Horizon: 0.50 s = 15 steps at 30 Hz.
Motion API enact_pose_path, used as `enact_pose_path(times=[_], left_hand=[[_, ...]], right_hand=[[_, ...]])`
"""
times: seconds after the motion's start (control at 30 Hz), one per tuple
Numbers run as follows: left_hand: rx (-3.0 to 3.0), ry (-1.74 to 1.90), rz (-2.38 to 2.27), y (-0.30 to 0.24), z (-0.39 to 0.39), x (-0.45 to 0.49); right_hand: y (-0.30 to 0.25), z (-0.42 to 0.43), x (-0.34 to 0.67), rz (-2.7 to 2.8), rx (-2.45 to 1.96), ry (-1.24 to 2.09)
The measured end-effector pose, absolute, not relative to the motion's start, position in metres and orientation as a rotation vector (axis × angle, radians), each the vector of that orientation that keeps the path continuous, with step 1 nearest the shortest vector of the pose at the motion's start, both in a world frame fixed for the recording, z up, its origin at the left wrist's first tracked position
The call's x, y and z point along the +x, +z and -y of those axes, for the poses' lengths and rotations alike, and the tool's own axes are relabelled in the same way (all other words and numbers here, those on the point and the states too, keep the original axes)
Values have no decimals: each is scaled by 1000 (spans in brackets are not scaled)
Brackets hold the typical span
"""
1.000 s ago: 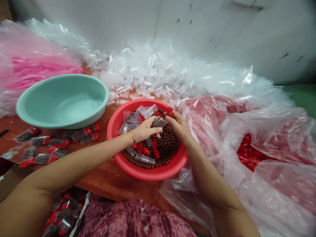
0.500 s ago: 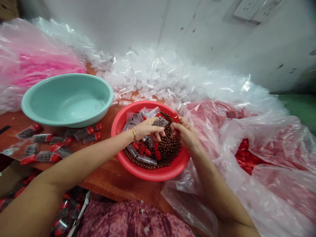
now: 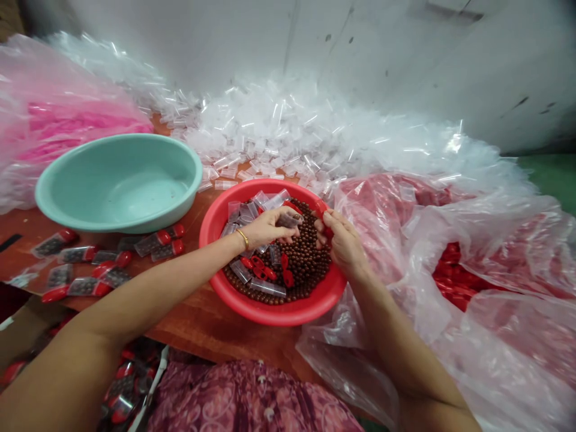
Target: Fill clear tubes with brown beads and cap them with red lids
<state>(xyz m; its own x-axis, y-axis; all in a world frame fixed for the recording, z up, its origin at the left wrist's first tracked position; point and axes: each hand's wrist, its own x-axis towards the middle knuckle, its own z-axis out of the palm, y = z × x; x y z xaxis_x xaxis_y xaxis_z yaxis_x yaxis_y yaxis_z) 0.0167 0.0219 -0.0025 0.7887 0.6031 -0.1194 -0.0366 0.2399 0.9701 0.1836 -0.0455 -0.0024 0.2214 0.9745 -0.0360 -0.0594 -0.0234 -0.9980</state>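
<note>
My left hand point(image 3: 270, 228), with a gold bangle at the wrist, is closed around a small clear tube point(image 3: 288, 220) filled with dark brown beads. It hovers over the red basin point(image 3: 274, 317). Inside the basin lie many round brown beads point(image 3: 306, 258), several unfilled clear tubes point(image 3: 267, 288) and loose red flip caps point(image 3: 287, 271). At the basin's right rim, my right hand point(image 3: 342, 241) pinches what looks like a red cap point(image 3: 320, 208), partly covered by the fingers and hard to separate from the red rim behind.
Left stands a turquoise basin point(image 3: 119, 180), with several filled, red-capped tubes point(image 3: 85, 286) before it. A heap of clear tubes point(image 3: 288, 132) lies along the wall. Plastic bags with red pieces point(image 3: 454, 276) fill the right; a pink-filled bag point(image 3: 76, 126) sits far left.
The tube in my left hand has tilted. My right hand's fingers have turned and closed in near the basin's right rim. The whole view has shifted slightly.
</note>
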Motion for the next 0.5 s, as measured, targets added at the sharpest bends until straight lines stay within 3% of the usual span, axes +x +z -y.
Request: enact_pose_path(times=[0.5], left_hand=[[1323, 344, -628, 9, -15, 18]], right_hand=[[3, 51, 178, 1107, -1281, 1037]])
